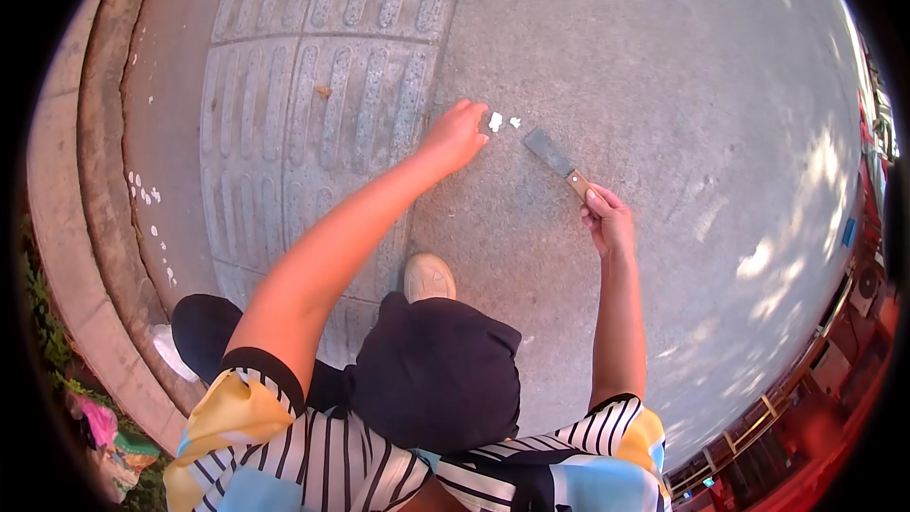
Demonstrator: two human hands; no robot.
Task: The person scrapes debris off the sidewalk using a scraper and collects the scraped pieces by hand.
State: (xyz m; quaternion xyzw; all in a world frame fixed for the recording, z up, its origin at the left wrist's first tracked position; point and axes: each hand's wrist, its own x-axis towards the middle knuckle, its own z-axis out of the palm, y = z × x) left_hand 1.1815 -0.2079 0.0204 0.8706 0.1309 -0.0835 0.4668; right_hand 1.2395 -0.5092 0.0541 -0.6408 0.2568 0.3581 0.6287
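My right hand grips the wooden handle of a putty knife. Its flat metal blade points up and left, toward two small white scraps on the concrete. On the other side of these scraps is my left hand, low over the pavement. The thumb and bent forefinger are a little apart, beside the nearer scrap, and I see nothing held between them. The second white scrap lies between the first one and the blade tip.
Ribbed paving tiles run along the left of the concrete. Beyond them, several white flecks lie near the stone kerb. My beige shoe is below my hands. Plants and a pink bag are at lower left.
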